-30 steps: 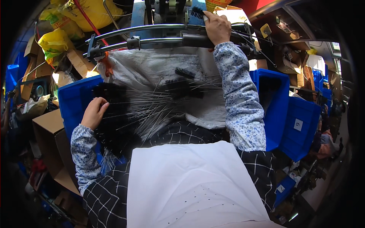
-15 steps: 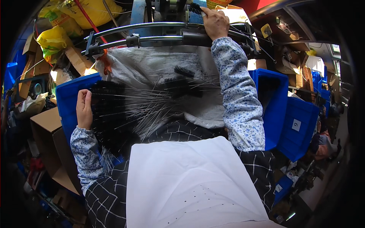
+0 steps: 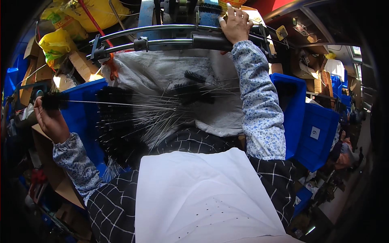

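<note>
My left hand [image 3: 52, 120] is closed on the black bristle head of a twisted-wire brush [image 3: 55, 101], out at the far left. Its thin wire stem runs right, over a heap of similar wire brushes [image 3: 115, 121] on my lap, bristles to the left and bare stems to the right. My right hand [image 3: 236, 26] is at the machine [image 3: 210, 39], fingers apart. Just left of its fingertips sits another black brush [image 3: 210, 7] on the machine. A few loose short-bristled brushes [image 3: 195, 76] lie on the white sheet [image 3: 142, 65].
Blue bins stand at my left [image 3: 83, 117] and right [image 3: 289, 109]. Two curved metal rails [image 3: 170, 27] cross in front of me. Yellow bags [image 3: 60, 42] and cardboard boxes [image 3: 44, 141] crowd the left side. More boxes fill the right back.
My left hand has moved left, drawing one brush out from the heap. My right hand has shifted slightly right, and its fingers have spread away from the brush at the machine.
</note>
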{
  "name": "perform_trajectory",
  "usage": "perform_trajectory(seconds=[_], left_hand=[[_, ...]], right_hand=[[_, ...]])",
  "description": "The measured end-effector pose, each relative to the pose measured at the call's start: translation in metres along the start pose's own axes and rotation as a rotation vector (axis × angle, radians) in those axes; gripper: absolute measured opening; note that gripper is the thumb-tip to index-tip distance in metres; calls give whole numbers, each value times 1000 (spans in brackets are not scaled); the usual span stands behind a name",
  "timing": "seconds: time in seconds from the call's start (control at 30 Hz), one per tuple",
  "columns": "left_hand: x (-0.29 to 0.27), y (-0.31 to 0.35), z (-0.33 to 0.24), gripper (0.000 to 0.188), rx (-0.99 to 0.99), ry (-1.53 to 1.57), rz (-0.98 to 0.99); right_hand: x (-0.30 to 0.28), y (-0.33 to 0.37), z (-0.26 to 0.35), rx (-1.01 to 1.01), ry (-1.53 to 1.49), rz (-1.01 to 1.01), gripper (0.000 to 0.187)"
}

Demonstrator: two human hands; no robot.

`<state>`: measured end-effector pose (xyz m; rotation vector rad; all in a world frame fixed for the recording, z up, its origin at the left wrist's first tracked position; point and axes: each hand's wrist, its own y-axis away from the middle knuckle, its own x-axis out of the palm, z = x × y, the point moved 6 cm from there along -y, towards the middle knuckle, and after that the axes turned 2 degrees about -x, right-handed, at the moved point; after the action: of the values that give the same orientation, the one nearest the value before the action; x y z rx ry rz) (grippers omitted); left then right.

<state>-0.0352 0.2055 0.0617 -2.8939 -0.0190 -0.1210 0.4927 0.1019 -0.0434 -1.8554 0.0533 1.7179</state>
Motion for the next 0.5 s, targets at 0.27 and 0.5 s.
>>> perform_trajectory(seconds=[0.27,0.5], left_hand=[[38,15,5,23,-129,90,139],[28,16,-2,25,-112,71,123]], right_hand=[[0,7,1,97,-266,-7,41],[1,3,32,93,-275,-7,39]])
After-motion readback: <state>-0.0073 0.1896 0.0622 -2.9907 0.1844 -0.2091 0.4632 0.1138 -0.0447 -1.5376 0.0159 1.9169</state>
